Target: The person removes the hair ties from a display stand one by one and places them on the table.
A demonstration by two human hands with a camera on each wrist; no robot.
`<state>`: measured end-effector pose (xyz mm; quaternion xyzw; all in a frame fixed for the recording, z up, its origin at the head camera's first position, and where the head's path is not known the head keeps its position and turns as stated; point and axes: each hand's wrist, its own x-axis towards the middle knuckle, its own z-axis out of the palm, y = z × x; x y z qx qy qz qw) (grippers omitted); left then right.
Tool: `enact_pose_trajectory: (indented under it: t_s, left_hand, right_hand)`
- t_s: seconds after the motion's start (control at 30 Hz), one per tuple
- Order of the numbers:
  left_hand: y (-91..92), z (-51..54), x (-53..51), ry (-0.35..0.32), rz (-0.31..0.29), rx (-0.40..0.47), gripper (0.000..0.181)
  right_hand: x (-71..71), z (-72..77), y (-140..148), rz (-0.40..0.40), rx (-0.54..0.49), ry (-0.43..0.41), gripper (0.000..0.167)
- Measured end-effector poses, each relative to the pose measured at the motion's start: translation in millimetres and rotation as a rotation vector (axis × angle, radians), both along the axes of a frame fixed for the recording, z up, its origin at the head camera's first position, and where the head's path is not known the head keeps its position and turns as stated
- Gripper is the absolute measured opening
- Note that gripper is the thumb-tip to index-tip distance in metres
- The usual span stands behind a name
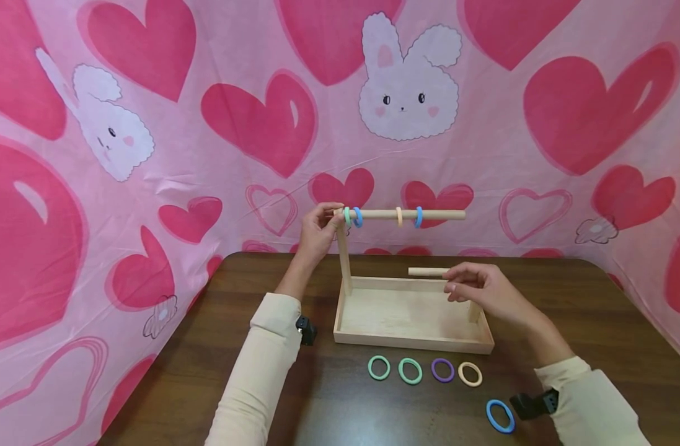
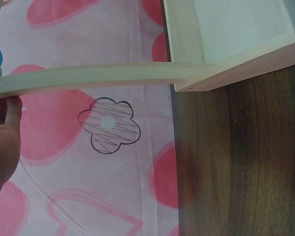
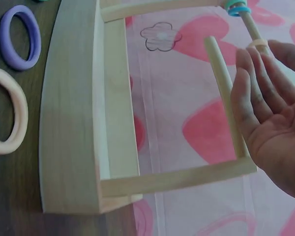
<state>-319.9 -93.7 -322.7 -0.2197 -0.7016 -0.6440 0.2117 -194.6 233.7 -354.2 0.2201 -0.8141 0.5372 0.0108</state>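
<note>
A wooden stand with a shallow tray base (image 1: 413, 344) carries a long upper rod (image 1: 445, 215) on its left post (image 1: 344, 260) and a shorter lower rod (image 1: 427, 272) on its right side. My left hand (image 1: 316, 232) grips the top of the left post, at the upper rod's end. Close to those fingers hang a green ring (image 1: 348, 215) and a blue ring (image 1: 358, 217); farther along are a peach ring (image 1: 399, 217) and another blue ring (image 1: 419, 217). Beside the lower rod is my right hand (image 3: 280, 108), fingers fairly straight, holding nothing.
In front of the tray, two green rings (image 1: 410, 371), a purple ring (image 1: 442, 370) and a peach ring (image 1: 470, 374) lie in a row on the dark wooden table (image 1: 250, 272). A blue ring (image 1: 500, 416) lies nearer, by the right wrist. A pink patterned cloth (image 1: 328, 142) hangs behind.
</note>
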Motion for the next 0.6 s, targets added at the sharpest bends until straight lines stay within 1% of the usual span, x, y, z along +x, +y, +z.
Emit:
enact_pose_trajectory:
  t_s: [0.17, 0.33, 0.5, 0.6]
  left_hand:
    - [-0.4, -0.7, -0.4, 0.000, -0.001, 0.005, 0.022]
    - [-0.6, -0.5, 0.1, 0.002, -0.003, 0.008, 0.022]
    - [-0.6, 0.3, 1.2, -0.006, -0.006, 0.005, 0.023]
    - [-0.4, 0.9, 1.6, -0.006, -0.012, 0.007, 0.023]
  right_hand:
    - [-7.3, 5.4, -10.7, -0.075, -0.029, 0.020, 0.026]
    - [-15.5, 7.4, -22.3, -0.127, -0.061, 0.047, 0.028]
    - [-25.2, 10.3, -36.2, -0.166, -0.149, 0.063, 0.028]
    - [-29.6, 13.4, -44.7, -0.215, -0.209, 0.073, 0.031]
